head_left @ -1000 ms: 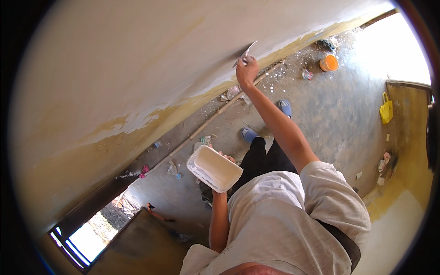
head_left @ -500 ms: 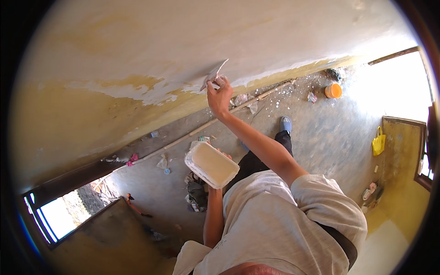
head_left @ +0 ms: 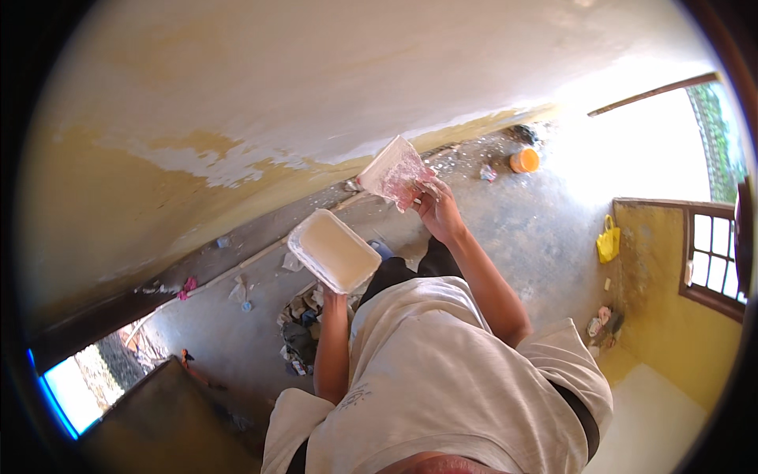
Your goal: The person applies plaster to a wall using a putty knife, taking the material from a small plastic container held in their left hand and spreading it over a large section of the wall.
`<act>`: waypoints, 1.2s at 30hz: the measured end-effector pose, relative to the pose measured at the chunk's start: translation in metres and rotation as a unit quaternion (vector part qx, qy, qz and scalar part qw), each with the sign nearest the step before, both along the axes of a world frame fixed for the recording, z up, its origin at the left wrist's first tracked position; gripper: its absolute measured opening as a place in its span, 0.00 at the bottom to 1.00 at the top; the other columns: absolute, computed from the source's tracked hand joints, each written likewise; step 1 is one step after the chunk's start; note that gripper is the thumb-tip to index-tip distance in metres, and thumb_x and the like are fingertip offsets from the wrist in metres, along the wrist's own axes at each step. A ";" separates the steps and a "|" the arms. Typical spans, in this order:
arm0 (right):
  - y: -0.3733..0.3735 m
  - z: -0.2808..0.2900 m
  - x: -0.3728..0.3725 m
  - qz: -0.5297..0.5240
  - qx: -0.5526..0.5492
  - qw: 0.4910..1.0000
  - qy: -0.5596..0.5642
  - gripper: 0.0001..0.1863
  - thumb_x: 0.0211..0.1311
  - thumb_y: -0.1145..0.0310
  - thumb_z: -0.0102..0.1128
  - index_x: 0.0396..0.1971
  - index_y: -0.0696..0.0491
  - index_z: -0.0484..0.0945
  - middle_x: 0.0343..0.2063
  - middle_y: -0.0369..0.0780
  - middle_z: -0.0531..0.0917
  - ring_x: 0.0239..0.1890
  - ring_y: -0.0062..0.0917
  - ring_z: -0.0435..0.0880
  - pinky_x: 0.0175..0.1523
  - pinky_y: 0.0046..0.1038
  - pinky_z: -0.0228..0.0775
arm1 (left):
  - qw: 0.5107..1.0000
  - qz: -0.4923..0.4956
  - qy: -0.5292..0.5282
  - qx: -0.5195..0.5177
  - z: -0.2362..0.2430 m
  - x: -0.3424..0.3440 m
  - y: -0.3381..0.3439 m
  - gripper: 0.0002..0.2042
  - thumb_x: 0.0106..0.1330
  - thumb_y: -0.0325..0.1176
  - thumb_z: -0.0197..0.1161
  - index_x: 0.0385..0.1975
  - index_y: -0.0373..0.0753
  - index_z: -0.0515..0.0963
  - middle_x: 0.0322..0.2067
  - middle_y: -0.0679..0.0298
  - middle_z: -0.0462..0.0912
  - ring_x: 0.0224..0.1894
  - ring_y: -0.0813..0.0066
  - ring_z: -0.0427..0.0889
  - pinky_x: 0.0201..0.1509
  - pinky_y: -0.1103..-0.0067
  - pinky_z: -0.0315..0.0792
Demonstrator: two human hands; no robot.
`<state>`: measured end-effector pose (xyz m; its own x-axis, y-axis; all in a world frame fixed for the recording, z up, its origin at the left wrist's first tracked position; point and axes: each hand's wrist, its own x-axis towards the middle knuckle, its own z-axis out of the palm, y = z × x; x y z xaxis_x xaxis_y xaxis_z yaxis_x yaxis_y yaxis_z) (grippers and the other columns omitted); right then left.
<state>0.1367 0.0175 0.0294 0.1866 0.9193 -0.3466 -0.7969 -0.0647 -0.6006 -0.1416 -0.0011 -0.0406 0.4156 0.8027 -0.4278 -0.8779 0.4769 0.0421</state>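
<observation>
My right hand (head_left: 439, 212) grips a flat putty spreader (head_left: 396, 172), its pinkish blade smeared with white filler. The blade is tilted up and apart from the wall. From below, my left hand (head_left: 333, 297) holds up a white rectangular tub (head_left: 335, 251) with cream-coloured putty inside; most of its fingers are hidden under the tub. Ahead stands the wall (head_left: 237, 87), coated pale across its upper part. Ragged white patches end over bare yellowish paint (head_left: 118, 205) lower down.
A long pole (head_left: 264, 251) lies on the floor along the wall's foot, among scraps. An orange bucket (head_left: 524, 161) stands at the far right. A yellow bag (head_left: 608, 242) hangs by the right wall. Below the tub lies a heap of rags (head_left: 300, 336).
My right hand has drawn the spreader off the wall and turned its blade up, nearer the tub. The tub has shifted left and up in the view, which has itself turned.
</observation>
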 end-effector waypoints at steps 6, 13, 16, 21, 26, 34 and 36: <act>-0.055 -0.033 0.087 -0.108 -0.063 0.992 -0.018 0.10 0.73 0.67 0.47 0.44 0.55 0.76 0.40 0.39 0.83 0.41 0.25 0.83 0.48 0.30 0.78 | 0.998 -0.067 -0.021 0.004 0.002 0.071 0.021 0.29 0.72 0.53 0.50 0.72 0.59 0.57 0.52 0.59 0.78 0.50 0.65 0.76 0.63 0.62 0.62; -0.062 -0.082 0.212 -0.125 -0.153 0.975 -0.099 0.08 0.71 0.71 0.49 0.45 0.55 0.76 0.37 0.40 0.85 0.39 0.28 0.86 0.44 0.29 0.78 | 0.992 -0.122 0.011 0.006 0.028 0.165 0.026 0.29 0.73 0.53 0.49 0.72 0.59 0.56 0.52 0.59 0.78 0.50 0.65 0.76 0.64 0.62 0.62; -0.050 -0.123 0.284 -0.209 -0.218 0.946 -0.118 0.10 0.70 0.71 0.51 0.47 0.55 0.76 0.39 0.42 0.85 0.38 0.29 0.86 0.43 0.27 0.78 | 0.988 -0.154 0.023 -0.005 0.030 0.220 0.029 0.29 0.73 0.53 0.49 0.72 0.60 0.56 0.53 0.59 0.77 0.51 0.65 0.76 0.64 0.62 0.62; -0.017 -0.223 0.389 -0.267 -0.248 0.924 -0.118 0.13 0.69 0.73 0.51 0.51 0.57 0.75 0.39 0.42 0.85 0.37 0.28 0.86 0.40 0.25 0.79 | 0.983 -0.181 -0.016 -0.023 0.024 0.272 0.012 0.28 0.73 0.52 0.50 0.72 0.63 0.55 0.54 0.57 0.76 0.53 0.61 0.74 0.68 0.59 0.58; 0.025 -0.332 0.468 -0.277 -0.275 0.909 -0.145 0.16 0.68 0.76 0.52 0.54 0.58 0.74 0.38 0.41 0.85 0.37 0.26 0.86 0.37 0.26 0.79 | 0.982 -0.177 0.009 -0.064 0.039 0.313 -0.002 0.29 0.73 0.52 0.51 0.72 0.63 0.55 0.52 0.59 0.76 0.54 0.62 0.74 0.69 0.58 0.57; 0.083 -0.341 0.501 -0.306 -0.350 0.844 -0.266 0.15 0.57 0.71 0.60 0.45 0.52 0.85 0.30 0.37 0.86 0.30 0.21 0.82 0.38 0.27 0.74 | 0.979 -0.171 0.074 -0.087 0.037 0.338 0.001 0.28 0.75 0.51 0.46 0.73 0.57 0.53 0.50 0.58 0.75 0.51 0.59 0.76 0.67 0.56 0.61; 0.100 -0.300 0.479 -0.290 -0.316 0.875 -0.224 0.13 0.56 0.70 0.60 0.41 0.52 0.85 0.28 0.38 0.86 0.29 0.23 0.82 0.38 0.27 0.74 | 0.980 -0.161 0.088 -0.079 0.041 0.331 0.000 0.28 0.75 0.51 0.46 0.73 0.57 0.52 0.50 0.58 0.75 0.51 0.58 0.76 0.67 0.55 0.60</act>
